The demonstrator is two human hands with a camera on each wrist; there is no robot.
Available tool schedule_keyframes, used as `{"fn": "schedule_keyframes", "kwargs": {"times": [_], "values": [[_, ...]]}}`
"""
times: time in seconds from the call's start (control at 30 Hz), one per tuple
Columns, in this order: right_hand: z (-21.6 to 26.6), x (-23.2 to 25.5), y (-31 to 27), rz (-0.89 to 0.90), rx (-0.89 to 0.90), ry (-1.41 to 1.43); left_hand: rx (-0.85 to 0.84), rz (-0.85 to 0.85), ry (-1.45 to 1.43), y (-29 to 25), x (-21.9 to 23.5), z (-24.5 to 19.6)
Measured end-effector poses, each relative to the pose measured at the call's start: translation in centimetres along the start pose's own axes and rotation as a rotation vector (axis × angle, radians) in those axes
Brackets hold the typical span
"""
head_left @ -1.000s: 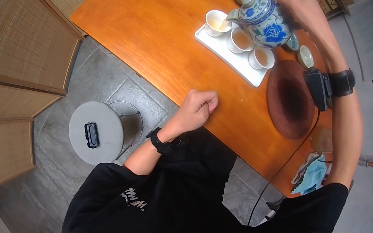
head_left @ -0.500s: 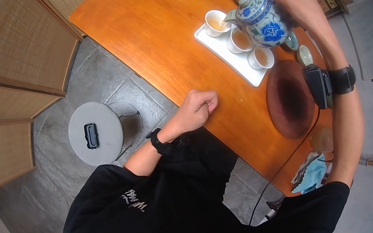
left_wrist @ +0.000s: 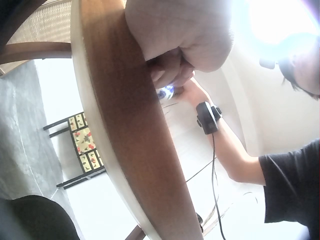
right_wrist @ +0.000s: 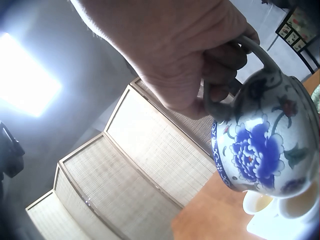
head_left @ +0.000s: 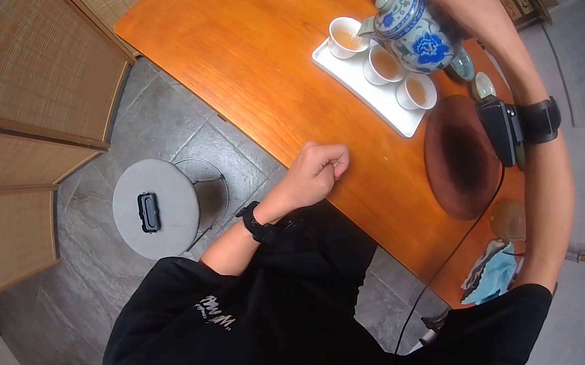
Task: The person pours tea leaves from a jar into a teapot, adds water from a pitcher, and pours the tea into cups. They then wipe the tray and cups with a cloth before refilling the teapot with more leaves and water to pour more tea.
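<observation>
I see a big orange-brown wood surface (head_left: 251, 60), and a round grey stool (head_left: 178, 194) stands on the floor (head_left: 90, 280) beside it. A dark red-brown oval board (head_left: 467, 157) lies on the surface, and near it sits a long white tray (head_left: 365, 93). Over the tray is the teapot (head_left: 427, 46), grey-white with blue flowers, tipped and held up in the air. My right hand (head_left: 469, 7) has its fingers (right_wrist: 230, 56) curled round the teapot's handle (right_wrist: 267, 59) (the right wrist view shows this best). My left hand (head_left: 315, 175) is at the near edge of the surface, its fingers curled in and pressed together. Smallest are three white cups (head_left: 378, 78) in a row on the tray, each with tea (head_left: 385, 63) in it. The spout (head_left: 365, 28) points at the far end cup (I can't tell if tea is running out), and that cup's tea looks palest.
</observation>
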State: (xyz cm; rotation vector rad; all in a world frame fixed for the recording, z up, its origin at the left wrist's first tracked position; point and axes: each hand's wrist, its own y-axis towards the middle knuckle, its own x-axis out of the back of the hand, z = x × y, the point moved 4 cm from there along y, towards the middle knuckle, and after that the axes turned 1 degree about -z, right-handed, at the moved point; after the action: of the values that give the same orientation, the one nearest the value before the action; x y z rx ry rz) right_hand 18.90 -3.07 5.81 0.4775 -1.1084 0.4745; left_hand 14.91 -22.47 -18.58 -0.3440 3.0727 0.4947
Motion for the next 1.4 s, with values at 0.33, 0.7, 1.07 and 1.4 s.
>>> {"fn": "schedule_keyframes", "kwargs": {"times": [0.33,0.7,1.07,1.4], "values": [[2.2,0.9,-1.4,0.035,0.009,-0.039,0.001,-0.002,0.013,0.0,0.1,-0.2],[1.8,0.6,-0.4,0.04,-0.071,-0.176,-0.204,-0.45,0.099,-0.5,6.9,-0.4],[-9.7,0.3,-1.0,-0.174,-0.042,0.339,0.163,-0.229,1.006,13.0,17.6,2.0],[-15.4,-1.0,-3.8,-0.206,-0.291,0.918,-0.067,-0.36,0.97,12.8,16.6,-4.0]]}}
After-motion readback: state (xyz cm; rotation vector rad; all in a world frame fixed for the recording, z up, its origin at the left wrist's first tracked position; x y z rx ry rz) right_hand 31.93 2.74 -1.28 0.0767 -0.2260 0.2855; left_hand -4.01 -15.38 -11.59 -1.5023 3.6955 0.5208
